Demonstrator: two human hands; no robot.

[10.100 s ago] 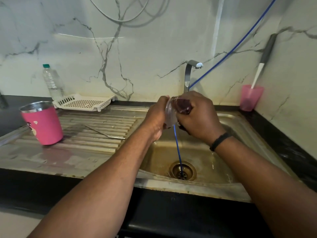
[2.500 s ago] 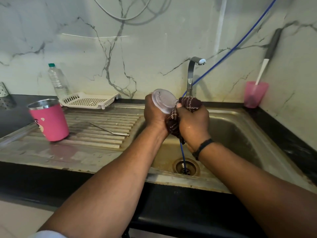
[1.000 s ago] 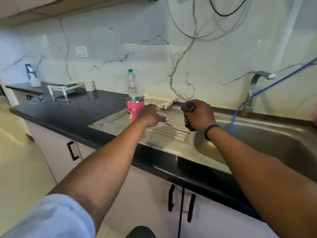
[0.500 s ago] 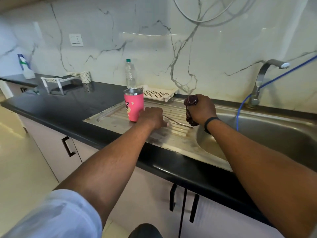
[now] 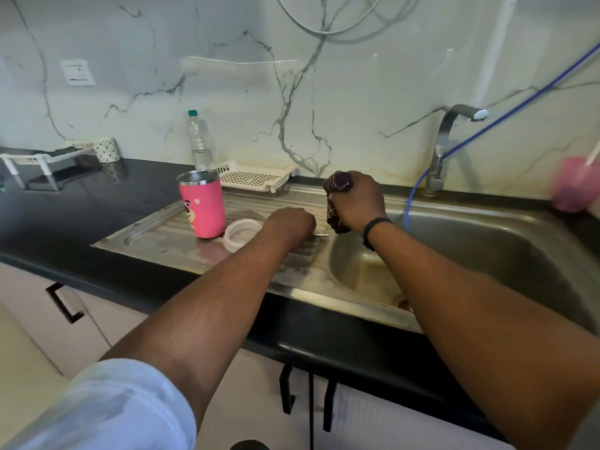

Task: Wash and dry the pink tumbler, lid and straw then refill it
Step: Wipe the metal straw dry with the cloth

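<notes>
No readable text, brand or number appears anywhere; the pink tumbler [image 5: 203, 209] on the drainboard carries only a cartoon bear face, and the wall switch plate [image 5: 77, 72] markings are illegible.

Both bare forearms reached forward from the bottom of the view. The left hand [image 5: 290, 224] lay low with its knuckles up and fingers curled under; what they closed on could not be seen. The right hand [image 5: 355, 198] was held a little higher, fist clenched round a dark cloth [image 5: 337, 203], with a black band [image 5: 375, 226] on its wrist.
</notes>
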